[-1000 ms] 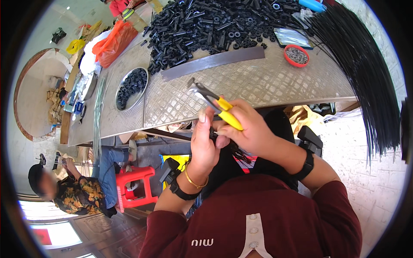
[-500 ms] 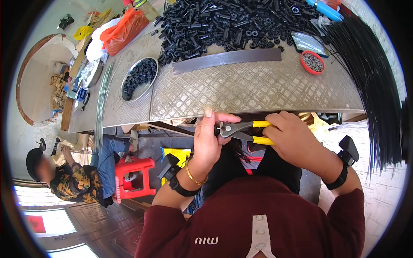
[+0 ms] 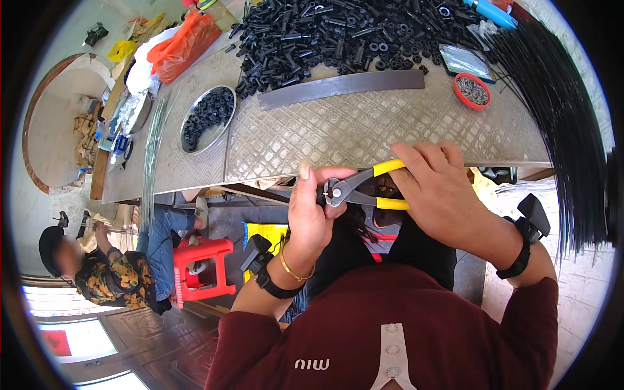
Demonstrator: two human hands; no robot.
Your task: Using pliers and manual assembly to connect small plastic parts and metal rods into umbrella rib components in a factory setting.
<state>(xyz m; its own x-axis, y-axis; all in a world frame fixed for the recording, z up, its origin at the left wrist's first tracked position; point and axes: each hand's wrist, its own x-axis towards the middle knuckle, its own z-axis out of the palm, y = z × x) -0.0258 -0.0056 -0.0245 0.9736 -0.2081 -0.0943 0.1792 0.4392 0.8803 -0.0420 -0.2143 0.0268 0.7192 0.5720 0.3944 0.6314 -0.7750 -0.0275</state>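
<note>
My right hand (image 3: 437, 190) is closed on the yellow handles of a pair of end-cutting pliers (image 3: 353, 192), held just off the table's near edge. The handles stand spread and the jaws are parted. Beside the jaws, my left hand (image 3: 309, 213) pinches a small black part (image 3: 320, 195), mostly hidden by thumb and fingers. A tiny light bit shows at the jaws, too small to name. On the table beyond lies a big heap of black plastic parts (image 3: 338, 39), with a long dark flat strip (image 3: 344, 88) in front of it.
An oval bowl of black parts (image 3: 224, 133) stands at left, near thin wires (image 3: 156, 140) and an orange bag (image 3: 185, 49). At right are a red bowl of small metal pieces (image 3: 459, 99) and a bundle of black rods (image 3: 562, 123). A person (image 3: 120, 276) sits left by a red stool (image 3: 205, 247).
My right hand has shifted up and its fingers have loosened, spreading the pliers' handles and parting the jaws. My left hand has moved slightly left, still holding the small black part.
</note>
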